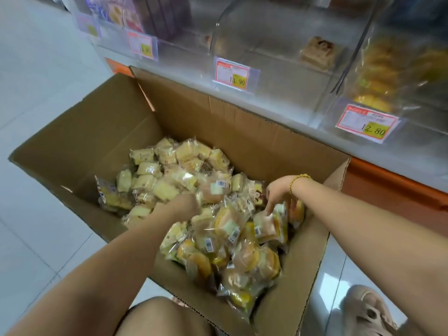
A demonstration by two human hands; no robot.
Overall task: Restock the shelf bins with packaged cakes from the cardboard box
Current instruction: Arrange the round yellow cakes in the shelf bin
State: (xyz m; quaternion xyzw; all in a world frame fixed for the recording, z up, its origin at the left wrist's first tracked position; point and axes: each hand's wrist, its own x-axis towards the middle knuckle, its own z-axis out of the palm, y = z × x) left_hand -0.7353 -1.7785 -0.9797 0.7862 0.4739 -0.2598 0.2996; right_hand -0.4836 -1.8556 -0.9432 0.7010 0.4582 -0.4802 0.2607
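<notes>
Shop: clear shelf bins (pixel 278 76) of packaged cakes, price tags (pixel 232 73), tiled floor (pixel 36 81).

Bare arms, one bracelet, one shoe.
A gold beaded bracelet (pixel 299 180) circles the wrist of the right hand (pixel 278 195); a beige moulded clog with round holes (pixel 368 310) covers one foot.

Price tag (pixel 367 123) on rt bin (pixel 409 103): 12.80

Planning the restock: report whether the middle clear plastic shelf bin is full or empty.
Nearly empty: one brown square cake shows in the clear plastic shelf bin; most of its floor is bare.
</notes>
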